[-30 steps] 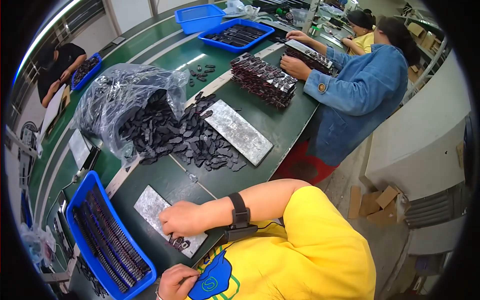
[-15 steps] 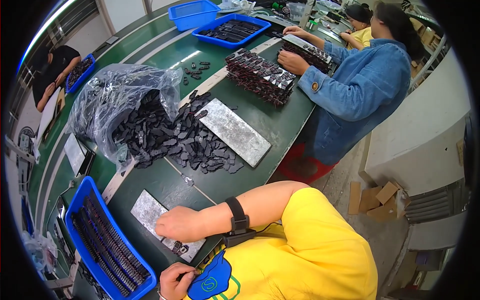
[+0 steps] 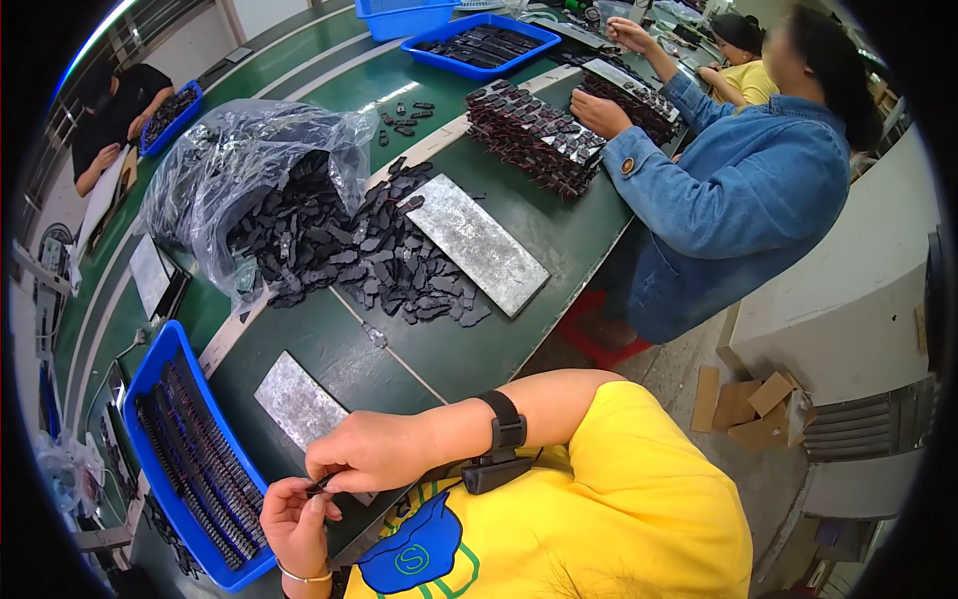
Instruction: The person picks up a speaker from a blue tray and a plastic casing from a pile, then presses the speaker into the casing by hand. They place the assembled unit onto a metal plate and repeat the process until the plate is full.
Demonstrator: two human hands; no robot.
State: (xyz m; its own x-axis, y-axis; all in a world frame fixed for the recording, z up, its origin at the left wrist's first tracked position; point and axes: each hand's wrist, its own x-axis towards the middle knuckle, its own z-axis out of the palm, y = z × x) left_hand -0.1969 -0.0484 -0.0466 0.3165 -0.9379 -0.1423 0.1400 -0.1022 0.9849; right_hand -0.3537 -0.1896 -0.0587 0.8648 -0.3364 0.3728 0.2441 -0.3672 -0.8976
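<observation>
My left hand point(image 3: 296, 524) and my right hand point(image 3: 374, 454) meet in front of my body, fingertips pinched together. Between them is a small black part point(image 3: 319, 486), mostly covered by the fingers, so its exact kind cannot be made out. Just beyond the right hand lies a grey metal plate point(image 3: 294, 399) on the green table; its near end is partly hidden under my hands. To the left stands a blue tray point(image 3: 172, 349), holding rows of small dark parts point(image 3: 195, 454) packed side by side.
A clear plastic bag point(image 3: 215, 170) spills a heap of flat black pieces point(image 3: 384, 275) across the table. Another metal plate point(image 3: 479, 245) lies beside the heap. At right, a co-worker in a denim jacket point(image 3: 728, 190) sits by stacked plates of parts point(image 3: 534, 135). Another blue tray point(image 3: 481, 72) stands farther back.
My right hand has lifted off the metal plate and come nearer to me. My left hand has moved up and left to meet it, both now around a small black part.
</observation>
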